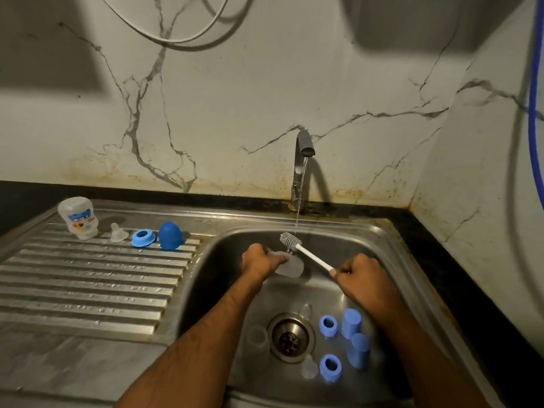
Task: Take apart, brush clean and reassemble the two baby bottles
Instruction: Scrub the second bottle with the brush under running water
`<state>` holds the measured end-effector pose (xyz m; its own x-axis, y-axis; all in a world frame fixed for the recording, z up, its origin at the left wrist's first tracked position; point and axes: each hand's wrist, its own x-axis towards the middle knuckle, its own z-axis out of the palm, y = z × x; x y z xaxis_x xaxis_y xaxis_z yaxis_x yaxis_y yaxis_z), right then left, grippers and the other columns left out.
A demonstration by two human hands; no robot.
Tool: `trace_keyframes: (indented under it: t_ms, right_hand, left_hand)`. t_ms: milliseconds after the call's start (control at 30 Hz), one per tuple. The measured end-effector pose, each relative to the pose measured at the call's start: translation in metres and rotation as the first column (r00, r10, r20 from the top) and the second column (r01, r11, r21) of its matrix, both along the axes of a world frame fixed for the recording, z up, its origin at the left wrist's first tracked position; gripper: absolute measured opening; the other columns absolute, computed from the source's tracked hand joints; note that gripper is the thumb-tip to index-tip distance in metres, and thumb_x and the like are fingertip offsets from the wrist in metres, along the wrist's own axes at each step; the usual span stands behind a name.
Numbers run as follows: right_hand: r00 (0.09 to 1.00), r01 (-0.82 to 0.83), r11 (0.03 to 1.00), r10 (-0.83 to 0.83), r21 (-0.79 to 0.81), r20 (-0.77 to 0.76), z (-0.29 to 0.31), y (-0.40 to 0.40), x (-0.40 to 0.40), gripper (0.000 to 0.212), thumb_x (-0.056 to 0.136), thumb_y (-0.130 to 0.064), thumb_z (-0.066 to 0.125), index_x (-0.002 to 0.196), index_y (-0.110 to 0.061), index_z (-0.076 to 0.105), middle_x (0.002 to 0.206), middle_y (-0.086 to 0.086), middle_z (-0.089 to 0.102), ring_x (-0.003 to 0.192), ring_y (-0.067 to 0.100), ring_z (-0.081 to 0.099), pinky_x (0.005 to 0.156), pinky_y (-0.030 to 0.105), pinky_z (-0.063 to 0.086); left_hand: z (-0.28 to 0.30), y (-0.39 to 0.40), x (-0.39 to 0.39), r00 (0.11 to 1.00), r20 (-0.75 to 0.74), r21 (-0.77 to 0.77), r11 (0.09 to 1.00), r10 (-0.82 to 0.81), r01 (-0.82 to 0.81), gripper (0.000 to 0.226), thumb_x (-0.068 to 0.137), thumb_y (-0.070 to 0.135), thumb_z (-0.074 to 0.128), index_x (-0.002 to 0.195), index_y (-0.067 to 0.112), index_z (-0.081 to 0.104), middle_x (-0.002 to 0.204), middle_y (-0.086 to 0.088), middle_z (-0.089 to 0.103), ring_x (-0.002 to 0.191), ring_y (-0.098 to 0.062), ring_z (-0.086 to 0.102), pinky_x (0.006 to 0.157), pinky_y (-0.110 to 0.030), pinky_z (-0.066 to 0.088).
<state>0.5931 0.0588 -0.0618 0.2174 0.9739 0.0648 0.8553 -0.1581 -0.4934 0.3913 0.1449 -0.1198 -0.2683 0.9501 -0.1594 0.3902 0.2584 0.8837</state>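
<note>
My left hand (260,259) grips a clear bottle body (290,266) over the sink basin, its open end toward the brush. My right hand (360,276) holds the white handle of a bottle brush (306,251); its grey bristle head is just outside the bottle, under the running water. On the draining board stand an upturned printed bottle (78,217), a clear teat (118,232), a blue ring (143,237) and a blue cap (170,235). Near the drain lie two blue rings (328,325) (331,367), two blue caps (351,322) (358,350) and clear teats (309,367).
The tap (301,160) at the back runs a thin stream into the steel sink (412,260). The ribbed draining board (88,284) is wet. A black counter edge borders the sink, with marble wall behind. A blue hose (534,113) hangs at the right.
</note>
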Motion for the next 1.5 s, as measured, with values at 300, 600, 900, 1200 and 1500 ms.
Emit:
trace_keyframes:
  t_ms: [300, 600, 900, 1200, 1500]
  right_hand:
    - [1.000, -0.010, 0.999, 0.011, 0.045, -0.021, -0.006, 0.008, 0.011, 0.037, 0.088, -0.038, 0.073, 0.067, -0.008, 0.065, 0.060, 0.002, 0.062, 0.058, 0.012, 0.057, 0.053, 0.024, 0.039]
    - [0.979, -0.099, 0.995, 0.100, 0.016, -0.180, 0.004, -0.012, 0.015, 0.031, 0.091, -0.033, 0.072, 0.075, -0.008, 0.075, 0.063, 0.008, 0.067, 0.061, 0.020, 0.064, 0.068, 0.031, 0.055]
    - [0.921, -0.061, 0.998, 0.047, -0.024, -0.386, -0.003, -0.008, 0.019, 0.035, 0.095, -0.029, 0.068, 0.075, 0.000, 0.070, 0.049, 0.006, 0.054, 0.035, 0.012, 0.043, 0.039, 0.020, 0.035]
    - [0.829, -0.067, 0.995, 0.013, -0.077, -0.558, 0.001, -0.007, 0.031, 0.029, 0.094, -0.030, 0.070, 0.076, -0.007, 0.074, 0.050, 0.006, 0.057, 0.039, 0.015, 0.045, 0.040, 0.021, 0.036]
    - [0.821, -0.052, 0.996, 0.005, -0.068, -0.570, 0.010, -0.013, 0.034, 0.029, 0.093, -0.028, 0.071, 0.083, -0.001, 0.074, 0.052, 0.008, 0.058, 0.042, 0.016, 0.045, 0.039, 0.023, 0.035]
  left_hand:
    - [0.000, 0.004, 0.009, 0.691, 0.716, -0.247, 0.962, 0.102, 0.113, 0.029, 0.090, 0.019, 0.064, 0.114, 0.005, 0.060, 0.106, -0.019, 0.063, 0.087, -0.028, 0.067, 0.071, -0.038, 0.061]
    - [0.012, -0.016, 0.003, 0.453, 0.883, -0.296, 0.895, 0.123, 0.334, 0.042, 0.073, 0.020, 0.044, 0.108, 0.002, 0.058, 0.102, -0.023, 0.063, 0.087, -0.036, 0.060, 0.077, -0.039, 0.051]
    - [0.020, -0.019, -0.002, 0.541, 0.840, -0.200, 0.903, -0.043, 0.381, 0.043, 0.082, 0.016, 0.071, 0.121, 0.000, 0.061, 0.099, -0.020, 0.074, 0.090, -0.034, 0.071, 0.078, -0.041, 0.060]
    - [0.029, -0.022, -0.005, 0.808, 0.569, -0.003, 0.982, -0.153, 0.188, 0.047, 0.074, -0.011, 0.074, 0.117, 0.003, 0.065, 0.113, -0.019, 0.071, 0.101, -0.033, 0.070, 0.080, -0.045, 0.060]
    - [0.028, -0.021, 0.000, 0.927, 0.325, 0.121, 0.980, -0.188, 0.156, 0.052, 0.074, -0.015, 0.072, 0.121, 0.005, 0.063, 0.121, -0.012, 0.066, 0.115, -0.028, 0.060, 0.096, -0.047, 0.054]
